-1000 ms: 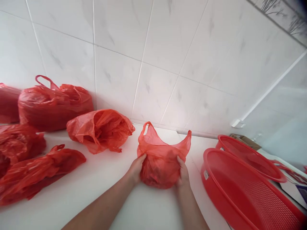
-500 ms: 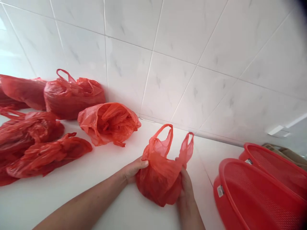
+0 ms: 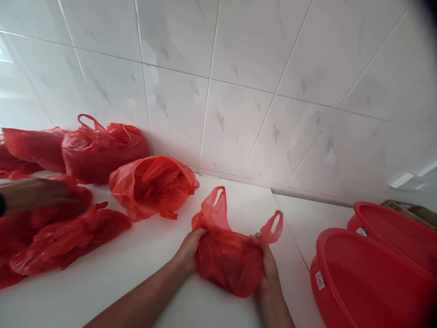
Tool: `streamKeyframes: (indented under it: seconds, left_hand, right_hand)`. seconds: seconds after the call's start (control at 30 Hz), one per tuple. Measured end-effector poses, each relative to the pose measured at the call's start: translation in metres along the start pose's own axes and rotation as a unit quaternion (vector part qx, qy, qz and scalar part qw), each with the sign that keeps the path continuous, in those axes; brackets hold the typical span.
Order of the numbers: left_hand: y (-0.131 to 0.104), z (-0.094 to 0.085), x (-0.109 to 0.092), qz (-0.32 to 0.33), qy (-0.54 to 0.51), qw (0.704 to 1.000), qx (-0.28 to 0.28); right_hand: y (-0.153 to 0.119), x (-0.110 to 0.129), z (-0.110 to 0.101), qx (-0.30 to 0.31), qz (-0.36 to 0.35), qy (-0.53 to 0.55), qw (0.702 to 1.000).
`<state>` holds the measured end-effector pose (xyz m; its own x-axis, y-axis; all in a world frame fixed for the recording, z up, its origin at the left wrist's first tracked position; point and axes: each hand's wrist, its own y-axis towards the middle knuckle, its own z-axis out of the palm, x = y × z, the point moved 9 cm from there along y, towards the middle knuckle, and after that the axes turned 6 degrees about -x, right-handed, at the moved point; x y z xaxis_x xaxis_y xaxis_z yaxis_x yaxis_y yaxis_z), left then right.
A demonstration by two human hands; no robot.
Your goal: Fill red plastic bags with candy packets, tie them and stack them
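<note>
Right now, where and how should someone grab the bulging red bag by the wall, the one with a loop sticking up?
Probably by the loop handle, from above and the front. It arches over the bulging top of the bag with an opening for fingers. I cannot make out a second handle.

Head-height view, angled forward and down
</note>
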<state>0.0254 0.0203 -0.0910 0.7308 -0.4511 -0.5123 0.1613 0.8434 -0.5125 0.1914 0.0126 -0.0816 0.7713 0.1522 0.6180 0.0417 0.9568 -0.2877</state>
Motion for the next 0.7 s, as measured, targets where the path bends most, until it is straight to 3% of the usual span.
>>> streamKeyframes:
  seconds: [0.17, 0.3, 0.37, 0.43, 0.53, 0.7]
  left_hand:
    - [-0.010, 0.005, 0.009, -0.052, -0.001, 0.997, 0.059]
    - [-0.025, 0.024, 0.007, -0.045, 0.008, 0.983, 0.179]
    - [-0.030, 0.033, 0.008, -0.037, 0.036, 0.972, 0.228]
    - [-0.028, 0.034, 0.013, -0.051, 0.065, 0.971, 0.224]
    - [-0.022, 0.025, 0.020, -0.092, 0.082, 0.979, 0.164]
    - [-0.022, 0.024, 0.020, -0.139, -0.004, 0.979, 0.151]
  right_hand:
    - [-0.005, 0.005, -0.002, -0.019, -0.041, 0.005, 0.999]
    - [-0.011, -0.007, 0.011, 0.018, -0.019, -0.093, 0.995]
    - [-0.010, -0.012, 0.013, 0.009, -0.007, -0.122, 0.993]
    - [-0.007, -0.012, 0.009, -0.029, -0.010, -0.122, 0.992]
    - [-0.004, -0.006, 0.003, -0.061, -0.034, -0.103, 0.992]
    - [-0.012, -0.010, -0.001, -0.078, -0.016, 0.033, 0.996]
